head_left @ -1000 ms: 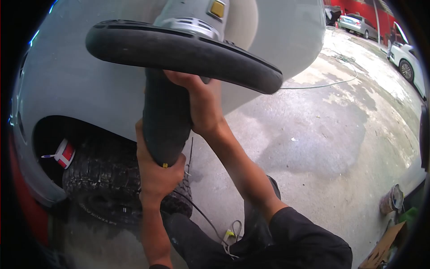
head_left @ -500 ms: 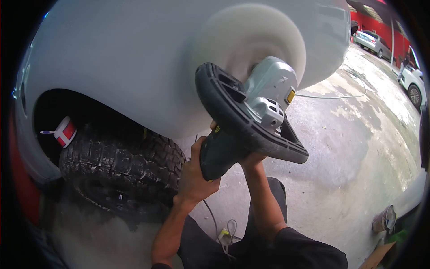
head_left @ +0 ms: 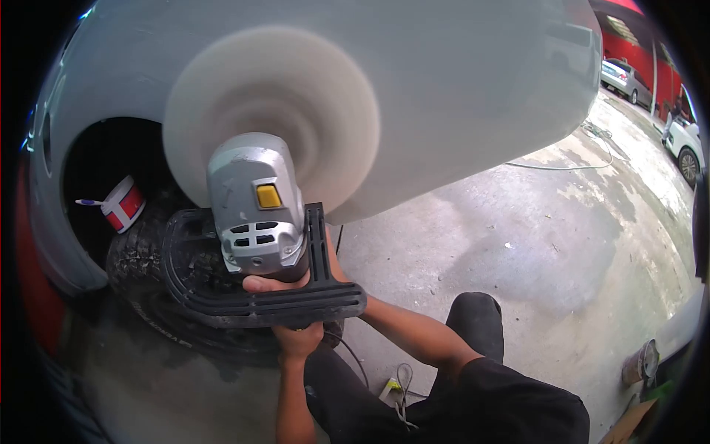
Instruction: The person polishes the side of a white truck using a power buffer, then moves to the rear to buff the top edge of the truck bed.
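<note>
A polisher with a silver head, yellow button and black loop handle is in both my hands. Its round whitish pad is blurred by spinning and lies against the grey car body panel. My left hand is closed round the machine's rear part, below the loop handle, its fingers mostly hidden. My right hand grips the body just behind the silver head; its thumb shows inside the loop and the rest is covered by the handle.
A red-and-white tub with a brush-like handle sits on the tyre in the wheel arch. A cable runs near my knees. A can stands at right. Parked cars and a person are farther off.
The polisher has moved left and slightly down along the panel, towards the wheel arch, and has turned more upright. Both hands went with it, still gripping. The pad keeps spinning.
</note>
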`<state>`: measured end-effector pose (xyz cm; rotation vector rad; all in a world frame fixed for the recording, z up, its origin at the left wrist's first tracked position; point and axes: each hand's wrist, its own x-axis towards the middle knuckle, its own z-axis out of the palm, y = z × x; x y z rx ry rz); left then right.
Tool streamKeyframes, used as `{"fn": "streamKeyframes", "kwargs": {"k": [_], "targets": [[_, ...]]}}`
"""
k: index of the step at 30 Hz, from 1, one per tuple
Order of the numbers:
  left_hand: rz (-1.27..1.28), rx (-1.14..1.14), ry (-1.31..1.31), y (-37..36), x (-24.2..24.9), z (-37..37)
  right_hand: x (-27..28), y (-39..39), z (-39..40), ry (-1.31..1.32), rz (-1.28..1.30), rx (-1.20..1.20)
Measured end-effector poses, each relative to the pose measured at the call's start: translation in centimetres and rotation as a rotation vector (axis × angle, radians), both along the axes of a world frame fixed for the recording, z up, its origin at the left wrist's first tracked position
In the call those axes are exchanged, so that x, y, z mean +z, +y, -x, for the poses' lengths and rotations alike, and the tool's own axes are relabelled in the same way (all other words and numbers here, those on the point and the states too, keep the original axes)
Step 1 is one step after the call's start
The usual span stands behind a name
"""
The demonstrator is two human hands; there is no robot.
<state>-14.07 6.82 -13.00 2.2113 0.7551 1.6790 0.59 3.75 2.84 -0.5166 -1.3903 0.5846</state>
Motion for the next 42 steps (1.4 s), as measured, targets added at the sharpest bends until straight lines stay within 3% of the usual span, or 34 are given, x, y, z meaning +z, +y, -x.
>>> {"fn": "streamKeyframes", "kwargs": {"k": [3, 4, 6, 7, 9, 11, 14, 16, 21, 24, 27, 31, 36, 40, 42], "targets": [[0.111, -0.081, -0.087, 0.6, -0.9, 0.6, 0.6, 0.1, 0.4, -0.019, -0.019, -0.031], [0.018, -0.053, -0.025, 0.6, -0.8, 0.4, 0.3, 0.0, 0.1, -0.008, 0.005, 0.0], [-0.303, 0.188, 0.349, 0.6, -1.2, -0.4, -1.5, 0.1, -0.6, 0.07, 0.041, 0.038], [-0.532, 0.404, 0.659, 0.8, -1.6, -1.2, -3.5, 0.3, -1.1, 0.133, 0.052, 0.045], [-0.682, 0.474, 0.84, 0.6, -2.0, -2.9, -5.5, -0.5, -3.3, 0.203, 0.114, 0.107], [-0.524, 0.192, 0.58, 0.0, -1.8, -5.0, -7.5, -1.6, -7.0, 0.213, 0.2, 0.153], [-0.23, -0.017, 0.429, 1.0, -1.9, -7.2, -11.6, -1.9, -9.7, 0.443, 0.164, 0.143], [-0.08, -0.153, 0.273, 0.1, 1.3, -9.0, -14.0, -1.4, -11.8, 0.584, 0.193, 0.178], [0.093, -0.165, 0.217, -3.5, 4.6, -10.3, -15.2, -0.6, -15.4, 0.738, -0.041, 0.278], [0.078, -0.162, 0.183, -4.6, 4.4, -9.3, -20.5, 1.4, -17.0, 0.519, 0.204, -0.097], [-0.018, -0.118, 0.125, -6.0, 4.4, -7.4, -14.2, -0.9, -10.5, 0.382, 0.05, 0.038], [-0.031, -0.005, 0.1, -7.6, 2.4, -3.1, -5.0, -3.9, -4.0, 0.171, 0.188, -0.013], [0.149, 0.216, -0.036, -9.7, 2.4, 1.0, -4.8, 1.2, 1.6, -0.449, -0.457, -0.492], [0.102, 0.435, 0.009, -9.9, 2.6, 3.4, 2.4, -2.7, 3.7, -0.197, 0.181, 0.113], [0.117, 0.4, -0.063, -9.8, 2.8, 3.7, 4.2, -2.5, 4.3, -0.178, 0.115, 0.178]]}}
